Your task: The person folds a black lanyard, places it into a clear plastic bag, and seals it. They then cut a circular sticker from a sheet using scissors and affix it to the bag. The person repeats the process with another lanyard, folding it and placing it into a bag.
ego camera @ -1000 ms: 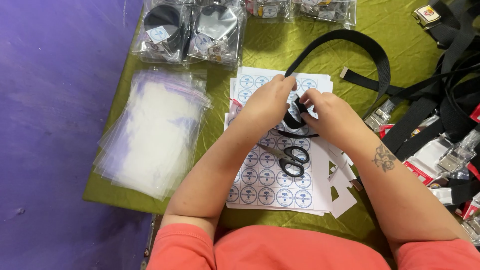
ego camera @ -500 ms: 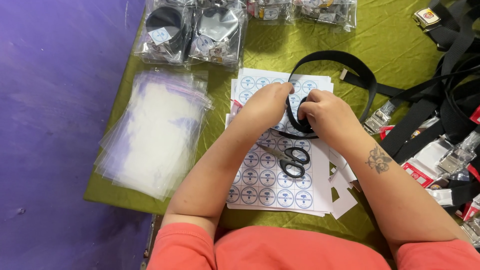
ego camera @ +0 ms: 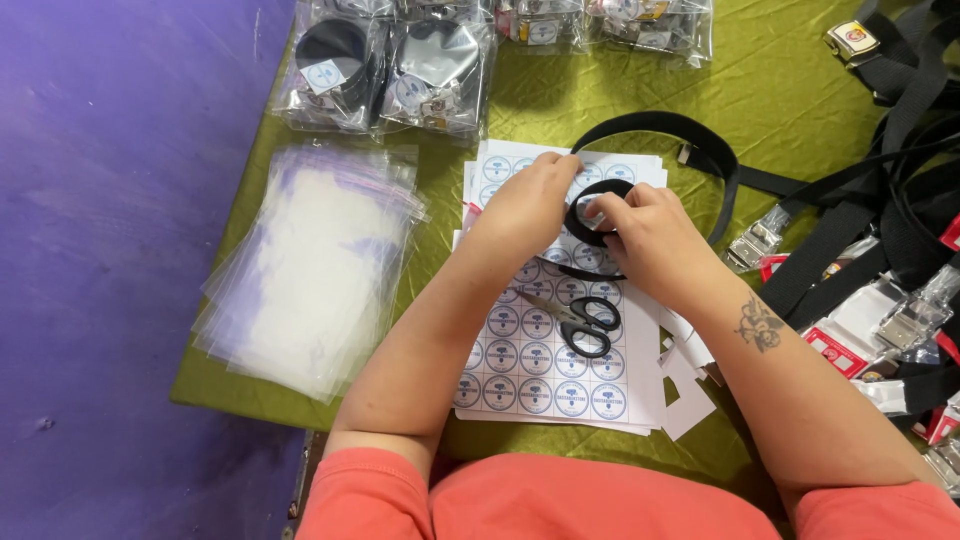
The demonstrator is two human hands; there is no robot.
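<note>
Both hands work a black webbing belt (ego camera: 655, 130) into a coil over a sheet of round stickers (ego camera: 545, 375). My left hand (ego camera: 530, 205) grips the left side of the coil. On its right side my right hand (ego camera: 650, 235) pinches the rolled part. The belt's loose end curves away behind the hands toward the right. Small black-handled scissors (ego camera: 580, 322) lie on the sticker sheet just below the hands.
A stack of clear zip bags (ego camera: 310, 265) lies at the left on the green cloth (ego camera: 780, 80). Bagged coiled belts (ego camera: 385, 60) sit at the back. Loose black belts with metal buckles (ego camera: 890, 200) pile up at the right. White paper scraps (ego camera: 690, 385) lie near my right forearm.
The belt's free loop has shrunk and drawn in toward the hands as the coil was wound tighter. Both hands stayed over the sticker sheet.
</note>
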